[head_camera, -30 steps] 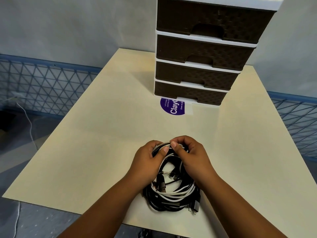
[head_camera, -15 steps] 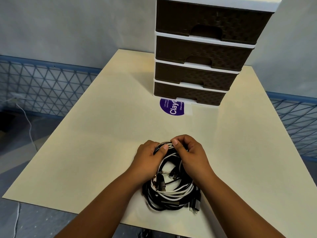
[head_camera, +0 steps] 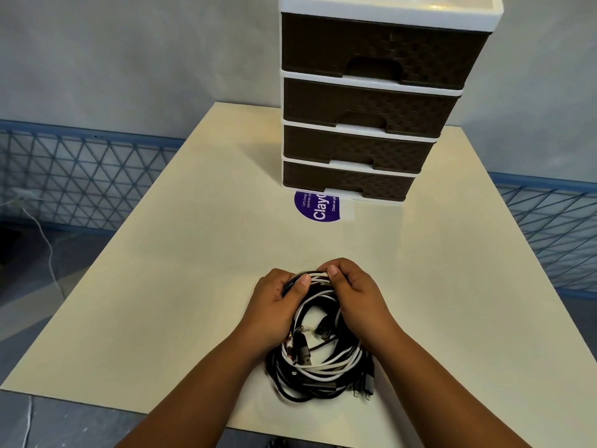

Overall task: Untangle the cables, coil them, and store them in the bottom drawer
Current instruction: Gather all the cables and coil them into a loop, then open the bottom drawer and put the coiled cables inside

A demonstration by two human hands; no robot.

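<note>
A tangled bundle of black and white cables (head_camera: 318, 370) lies on the cream table (head_camera: 168, 302) near its front edge, with several plugs sticking out at its right side. My left hand (head_camera: 274, 310) grips the far left part of the bundle, thumb on top. My right hand (head_camera: 357, 295) grips the far right part, its fingers curled over the strands. The two hands almost touch at the top of the bundle. A brown drawer unit with white frames stands at the back; its bottom drawer (head_camera: 347, 182) is closed.
A purple round sticker (head_camera: 315, 208) lies on the table just in front of the drawer unit. Blue mesh fencing (head_camera: 80, 176) runs behind the table on both sides. A white cord (head_camera: 42, 234) hangs over the floor at the left.
Both hands keep their grip on the top of the bundle with hardly any shift. My head has tilted a little, so more of the drawer unit's top shows.
</note>
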